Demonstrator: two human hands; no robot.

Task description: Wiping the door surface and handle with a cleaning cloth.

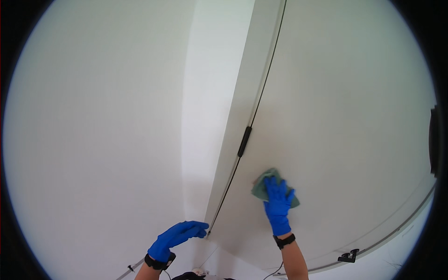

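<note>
My right hand (279, 204), in a blue glove with a black band at the wrist, presses a green cloth (260, 189) flat against a large pale panel (332, 122), its fingers spread over the cloth. To the left, my left hand (180, 236), also gloved in blue with a black wrist band, holds nothing; its fingers are extended close together near the lower end of a thin black line (227, 190) along the panel's edge. Whether the fingertips touch there, I cannot tell. A black elongated handle or fitting (244, 141) sits on that line, above both hands.
A broad pale surface (94, 133) fills the left side, beside a brighter white strip (210, 87). At the lower right a black handle (348, 256) is at the curved-looking frame. Something dark (434, 140) stands at the right rim. Thin cables hang near both wrists.
</note>
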